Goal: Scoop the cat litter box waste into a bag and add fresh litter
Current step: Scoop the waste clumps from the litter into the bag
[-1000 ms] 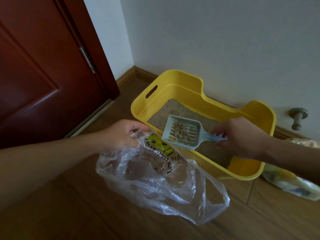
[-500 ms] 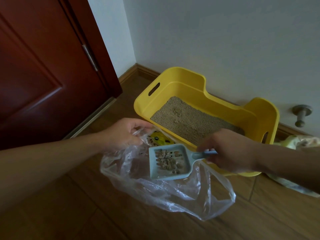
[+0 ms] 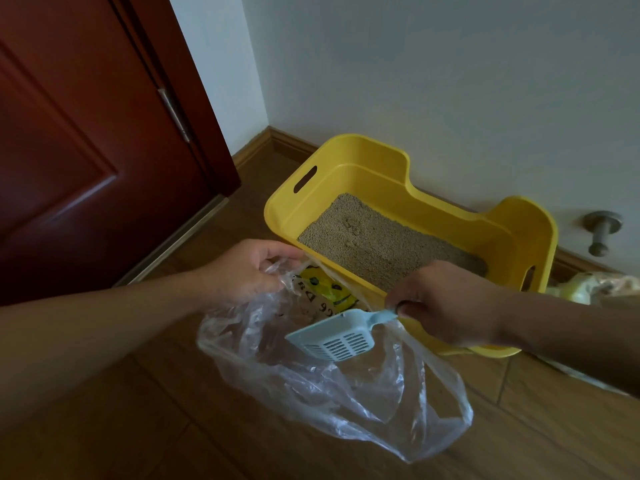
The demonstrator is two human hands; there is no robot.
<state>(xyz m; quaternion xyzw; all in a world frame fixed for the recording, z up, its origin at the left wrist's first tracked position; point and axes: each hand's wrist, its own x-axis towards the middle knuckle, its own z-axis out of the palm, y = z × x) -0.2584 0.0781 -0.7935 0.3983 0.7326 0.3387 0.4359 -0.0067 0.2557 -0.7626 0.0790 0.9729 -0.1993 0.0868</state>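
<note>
The left hand (image 3: pixel 242 271) gripped the rim of the clear bag (image 3: pixel 329 386). The right hand (image 3: pixel 446 303) gripped the blue scoop (image 3: pixel 339 336), tipped over the bag's opening. The yellow litter box (image 3: pixel 381 168) stood at 12 o'clock, touching the bag, with a red door (image 3: pixel 86 150) at 10 and a doorstop (image 3: pixel 601 230) and second bag (image 3: pixel 588 287) at 2.

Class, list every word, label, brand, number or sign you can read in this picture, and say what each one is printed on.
No text can be read for certain.
plastic bag: dark printed letters beside a yellow emblem, creased and turned; too distorted to quote.
litter box, scoop, door: no lettering visible.
</note>
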